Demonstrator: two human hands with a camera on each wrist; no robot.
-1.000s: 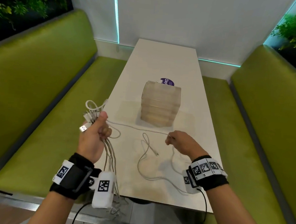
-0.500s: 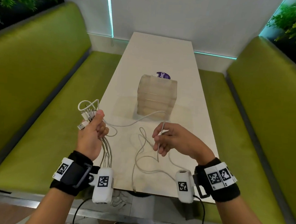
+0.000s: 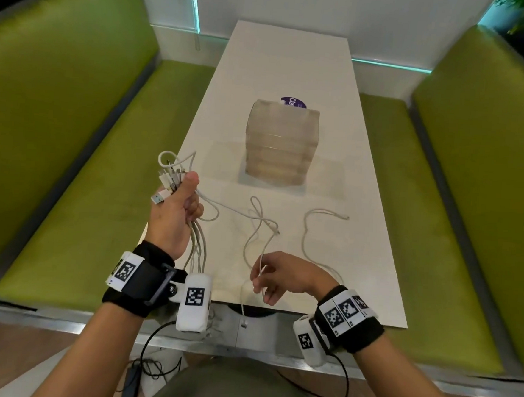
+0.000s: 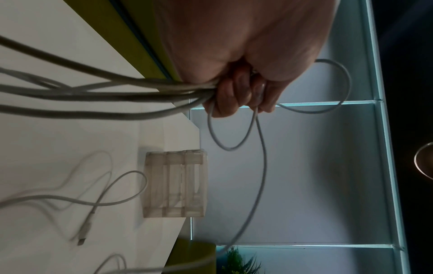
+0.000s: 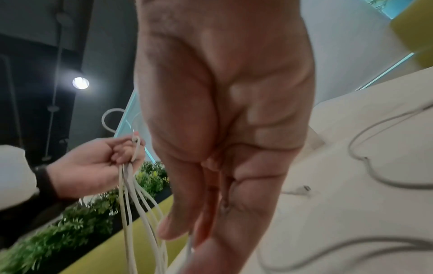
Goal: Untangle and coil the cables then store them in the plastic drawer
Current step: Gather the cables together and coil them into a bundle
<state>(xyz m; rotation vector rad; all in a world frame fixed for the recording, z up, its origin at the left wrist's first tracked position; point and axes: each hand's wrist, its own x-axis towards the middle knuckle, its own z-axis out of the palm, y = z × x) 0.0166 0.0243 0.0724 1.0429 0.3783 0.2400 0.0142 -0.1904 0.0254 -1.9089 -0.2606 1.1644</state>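
My left hand (image 3: 179, 208) is raised at the table's left edge and grips a bundle of white cables (image 3: 170, 176), their plug ends sticking out above the fist and the strands (image 4: 93, 92) hanging below. My right hand (image 3: 275, 276) hovers over the table's near edge and pinches a single white cable (image 3: 260, 266) whose plug end (image 3: 243, 323) dangles past the edge. More loops of white cable (image 3: 262, 220) lie loose on the table. The translucent plastic drawer unit (image 3: 280, 143) stands shut in the middle of the table (image 3: 295, 61).
Green benches (image 3: 73, 123) flank the white table on both sides. A purple round sticker (image 3: 292, 102) shows behind the drawer unit. Another loose cable (image 3: 321, 215) lies to the right. Black wires (image 3: 149, 367) hang near the floor below me.
My right hand has drawn back from beside the drawer unit toward the near table edge, sliding along one cable. The left hand has stayed put with its bundle.
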